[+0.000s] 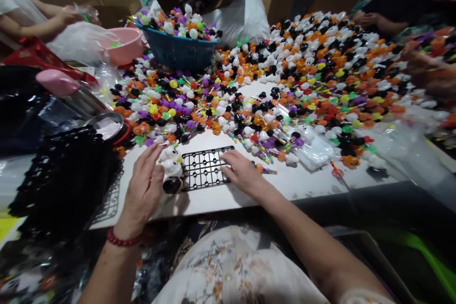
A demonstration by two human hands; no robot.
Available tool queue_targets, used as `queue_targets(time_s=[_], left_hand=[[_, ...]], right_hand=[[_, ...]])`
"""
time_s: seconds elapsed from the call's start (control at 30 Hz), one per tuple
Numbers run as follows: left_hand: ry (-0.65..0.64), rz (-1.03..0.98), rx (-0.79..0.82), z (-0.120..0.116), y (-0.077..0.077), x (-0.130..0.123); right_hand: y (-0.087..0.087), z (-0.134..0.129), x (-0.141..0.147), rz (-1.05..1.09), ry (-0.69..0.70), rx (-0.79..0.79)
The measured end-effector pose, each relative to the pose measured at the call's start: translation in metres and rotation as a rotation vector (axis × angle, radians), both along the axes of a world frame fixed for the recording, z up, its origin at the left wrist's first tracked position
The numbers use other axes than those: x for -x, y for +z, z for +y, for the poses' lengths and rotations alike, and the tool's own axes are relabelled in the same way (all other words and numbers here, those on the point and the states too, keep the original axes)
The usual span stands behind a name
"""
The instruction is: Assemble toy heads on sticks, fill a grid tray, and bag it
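A black grid [204, 173] is lying mid-frame, long axis running left-right, slightly rising rightward. The right hand [245, 175], fingers parted, is covering its right end; the left hand [144, 190], loosely open, is flanking white toys [173, 167].

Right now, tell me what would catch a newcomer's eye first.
First, the sprawling heap of small orange, white, black and purple plastic figures across the white tabletop. Then the round blue plastic basin, piled with more, behind the heap's left part. Nearer, a black plastic grid lies between the bare left hand and right hand.
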State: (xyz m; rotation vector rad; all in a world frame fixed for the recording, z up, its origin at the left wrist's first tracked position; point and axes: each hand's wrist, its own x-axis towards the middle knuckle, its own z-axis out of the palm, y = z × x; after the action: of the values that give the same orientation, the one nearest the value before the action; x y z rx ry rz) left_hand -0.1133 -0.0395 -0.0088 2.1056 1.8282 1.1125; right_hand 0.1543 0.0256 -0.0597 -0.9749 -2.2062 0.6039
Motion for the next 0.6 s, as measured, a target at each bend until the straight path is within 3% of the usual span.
queue_targets(time_s=[0.13, 0.2, 0.27, 0.33, 0.4, 0.5, 0.6], left_hand=[[-0.057, -0.045, 0.032, 0.011, 0.003, 0.006], [-0.108, -0.061, 0.071, 0.016, 0.005, 0.004], [-0.142, -0.059, 0.121, 0.02, 0.006, 0.001], [-0.143, -0.047, 0.154, 0.022, 0.006, -0.003], [-0.134, -0.032, 0.167, 0.022, 0.005, -0.006], [-0.127, -0.013, 0.165, 0.02, 0.002, -0.006], [-0.129, -0.003, 0.173, 0.016, 0.0, -0.005]], right_hand=[[-0.001, -0.024, -0.092, -0.282, -0.319, -0.1], [-0.006, -0.029, -0.113, -0.479, -0.365, -0.081], [-0.01, -0.029, -0.112, -0.598, -0.365, -0.032], [-0.01, -0.024, -0.093, -0.541, -0.338, 0.016], [-0.007, -0.012, -0.061, -0.318, -0.277, 0.102], [-0.003, 0.012, 0.004, 0.08, -0.122, 0.375], [-0.009, 0.038, 0.068, 0.256, -0.025, 0.563]])
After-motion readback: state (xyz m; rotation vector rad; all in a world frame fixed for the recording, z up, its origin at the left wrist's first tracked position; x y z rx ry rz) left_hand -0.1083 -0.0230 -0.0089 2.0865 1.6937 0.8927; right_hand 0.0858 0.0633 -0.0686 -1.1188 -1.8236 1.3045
